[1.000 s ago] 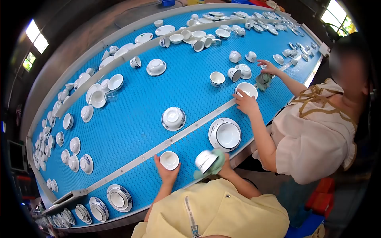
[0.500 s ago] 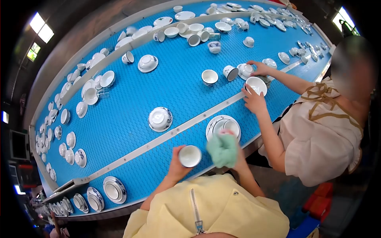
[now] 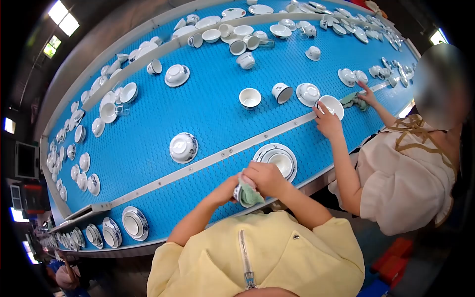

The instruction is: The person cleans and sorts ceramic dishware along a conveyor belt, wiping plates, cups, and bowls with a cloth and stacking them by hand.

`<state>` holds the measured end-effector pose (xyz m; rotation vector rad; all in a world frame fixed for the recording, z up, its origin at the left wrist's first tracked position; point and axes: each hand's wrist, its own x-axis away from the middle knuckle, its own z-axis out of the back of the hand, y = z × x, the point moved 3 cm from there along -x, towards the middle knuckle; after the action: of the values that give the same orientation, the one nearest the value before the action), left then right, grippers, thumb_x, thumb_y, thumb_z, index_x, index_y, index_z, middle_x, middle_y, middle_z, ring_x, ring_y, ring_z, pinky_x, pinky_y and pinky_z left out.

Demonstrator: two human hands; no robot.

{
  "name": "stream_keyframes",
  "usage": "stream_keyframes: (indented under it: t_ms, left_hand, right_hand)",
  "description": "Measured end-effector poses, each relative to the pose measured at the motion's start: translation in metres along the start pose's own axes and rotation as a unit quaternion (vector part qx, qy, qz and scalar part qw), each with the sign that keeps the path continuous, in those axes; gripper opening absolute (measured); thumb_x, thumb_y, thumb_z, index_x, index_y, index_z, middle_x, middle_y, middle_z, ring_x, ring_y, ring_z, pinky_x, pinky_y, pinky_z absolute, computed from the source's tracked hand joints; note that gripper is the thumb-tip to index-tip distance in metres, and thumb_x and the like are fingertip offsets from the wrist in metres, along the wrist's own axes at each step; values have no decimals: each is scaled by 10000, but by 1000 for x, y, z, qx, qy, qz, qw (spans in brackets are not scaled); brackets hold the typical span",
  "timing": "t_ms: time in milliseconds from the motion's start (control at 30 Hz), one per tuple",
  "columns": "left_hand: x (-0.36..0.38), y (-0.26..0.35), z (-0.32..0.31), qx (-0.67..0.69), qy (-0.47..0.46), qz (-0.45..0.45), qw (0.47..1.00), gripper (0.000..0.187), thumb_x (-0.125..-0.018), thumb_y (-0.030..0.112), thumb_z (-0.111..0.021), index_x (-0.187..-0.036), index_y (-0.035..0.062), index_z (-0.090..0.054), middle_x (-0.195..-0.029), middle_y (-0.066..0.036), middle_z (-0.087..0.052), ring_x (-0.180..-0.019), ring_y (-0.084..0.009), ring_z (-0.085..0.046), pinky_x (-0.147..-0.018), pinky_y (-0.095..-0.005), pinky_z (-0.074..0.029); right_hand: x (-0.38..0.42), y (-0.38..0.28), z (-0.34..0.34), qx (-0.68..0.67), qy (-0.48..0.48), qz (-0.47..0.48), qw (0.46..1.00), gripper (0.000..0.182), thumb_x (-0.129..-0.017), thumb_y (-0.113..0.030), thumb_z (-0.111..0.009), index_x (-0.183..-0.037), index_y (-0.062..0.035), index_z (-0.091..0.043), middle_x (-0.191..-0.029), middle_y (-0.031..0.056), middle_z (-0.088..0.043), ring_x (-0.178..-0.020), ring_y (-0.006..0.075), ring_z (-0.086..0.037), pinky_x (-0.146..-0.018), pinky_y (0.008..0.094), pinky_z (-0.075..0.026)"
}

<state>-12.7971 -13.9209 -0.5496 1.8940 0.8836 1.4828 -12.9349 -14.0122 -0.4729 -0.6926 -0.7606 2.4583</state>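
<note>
Near the front edge of the blue belt, my left hand is closed around a small white bowl, largely covered by fingers and cloth. My right hand grips a green cloth and presses it into the bowl's mouth. Just beyond my right hand lies a plate with a dark-patterned rim. Nested bowls sit on it, partly hidden by that hand.
A co-worker at the right holds a white bowl and a dark green cloth. A metal divider rail runs along the belt. Beyond it are an upside-down bowl and many dishes. Stacked plates and bowls line the near left.
My right hand has moved left with the cloth, from beside the plate stack into the bowl. The co-worker's cloth hand has shifted right. Dishes beyond the rail have shifted slightly left.
</note>
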Motion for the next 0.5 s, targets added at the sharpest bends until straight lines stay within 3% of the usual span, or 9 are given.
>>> stream_keyframes:
  t_ms: [33,100,167,200,267,300,333,400,500]
  left_hand:
    - [-10,-5,-3,74,-25,31,996,472,-911,475,-349,-1051,66,-539,-775,-7,-600,-575,-130,-526,-413,-257,-395]
    - [-19,-4,-12,193,-14,36,981,509,-901,507,-356,-1130,82,-520,-900,-19,-608,-719,-144,-575,-545,-289,-476]
    - [-21,14,-12,345,128,-6,930,536,-894,519,-369,-1195,92,-486,-1031,-37,-576,-956,-167,-565,-767,-347,-488]
    - [-26,12,-3,330,69,-107,935,503,-872,441,-469,-1229,89,-440,-1130,-62,-530,-1120,-206,-493,-930,-400,-411]
    - [-40,19,4,312,67,-168,933,504,-842,363,-527,-1243,82,-410,-1142,-68,-521,-1111,-222,-498,-918,-396,-421]
    - [-44,20,7,292,62,-224,928,533,-812,286,-585,-1257,75,-381,-1154,-74,-512,-1102,-238,-503,-905,-393,-431]
    - [-53,16,9,296,51,-246,922,595,-740,145,-636,-1259,73,-355,-1155,-87,-505,-1085,-237,-506,-887,-361,-441]
    - [-79,11,8,261,108,-226,932,583,-739,116,-626,-1256,73,-360,-1154,-89,-503,-1078,-229,-506,-879,-347,-443]
    - [-110,29,-5,238,175,-195,935,555,-741,54,-582,-1253,71,-368,-1148,-92,-499,-1062,-203,-504,-867,-322,-440]
  right_hand:
    - [-5,12,6,-54,-17,34,998,150,-712,-134,-615,-830,-69,-550,-748,101,-571,-661,282,-586,-573,332,-466]
    - [-15,43,23,-86,50,45,994,145,-710,-134,-611,-830,-74,-555,-744,108,-565,-649,298,-577,-559,330,-466]
    - [-26,82,59,-43,165,-68,983,102,-783,-149,-567,-846,-69,-557,-770,73,-587,-660,216,-589,-558,286,-470]
    - [-34,101,80,-21,195,-160,967,107,-841,-164,-529,-855,-62,-557,-800,47,-608,-685,149,-602,-562,251,-475]
    - [-44,183,74,-442,274,-154,840,169,-884,-213,-497,-896,-57,-560,-829,38,-608,-736,118,-591,-568,222,-472]
    - [-54,209,70,-444,269,-154,841,169,-884,-213,-497,-896,-57,-560,-829,38,-608,-736,118,-591,-568,222,-472]
    - [-63,235,61,-388,264,-172,866,172,-870,-217,-505,-888,-56,-565,-824,55,-612,-739,149,-595,-585,253,-472]
    - [-84,280,30,-163,249,-204,933,180,-842,-224,-522,-872,-54,-574,-814,90,-619,-745,210,-604,-619,315,-472]
    - [-109,323,-16,58,256,-197,945,195,-800,-235,-548,-847,-50,-588,-799,142,-630,-754,302,-618,-670,407,-472]
